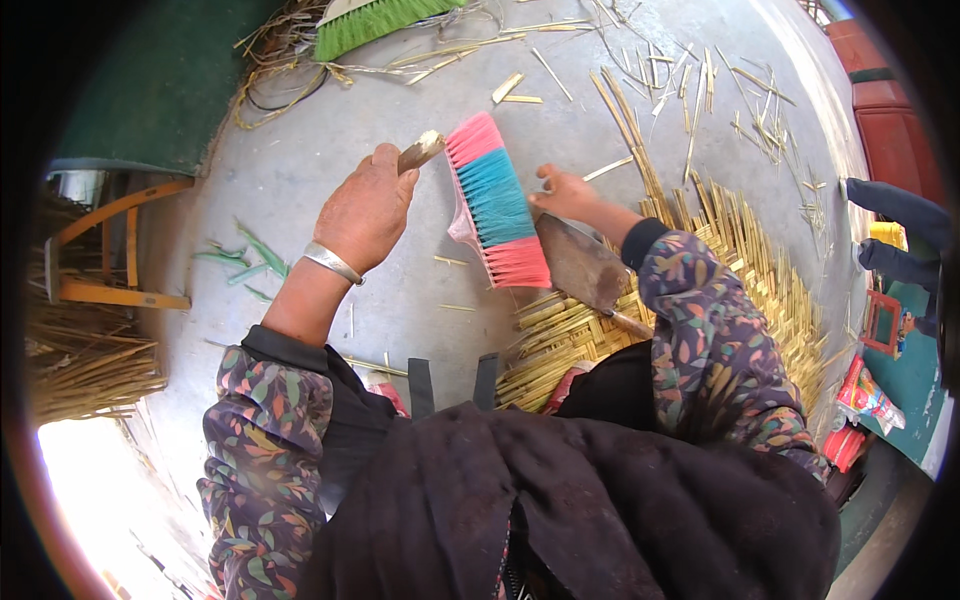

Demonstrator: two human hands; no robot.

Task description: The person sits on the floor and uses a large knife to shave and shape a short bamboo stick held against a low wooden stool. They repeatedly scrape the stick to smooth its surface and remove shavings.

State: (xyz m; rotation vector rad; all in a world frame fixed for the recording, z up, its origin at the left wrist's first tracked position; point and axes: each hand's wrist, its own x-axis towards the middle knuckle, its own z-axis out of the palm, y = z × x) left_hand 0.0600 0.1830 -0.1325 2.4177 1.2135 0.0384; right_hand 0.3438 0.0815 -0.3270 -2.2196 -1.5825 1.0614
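My left hand (365, 210), wearing a silver bangle (332, 263), is closed round a short brown stick (421, 150) with a pale, rough end. Just right of that end is a brush head (495, 205) with pink and blue bristles and a pink back. My right hand (567, 192) is on the brush head's other side, its fingers bent and apart, with nothing visible between them. Below it a broad, rusty cleaver blade (582, 264) rests by a woven mat (585, 340) of split yellow strips. The cleaver's wooden handle (630, 324) points toward me.
Loose strips (690, 110) litter the grey floor (390, 100). A green-bristled broom head (380, 25) lies at the far edge. Green leaf pieces (250, 255) are left of my hand. An orange-brown wooden frame (125, 245) stands at left; another person's dark-clothed legs (905, 225) show at right.
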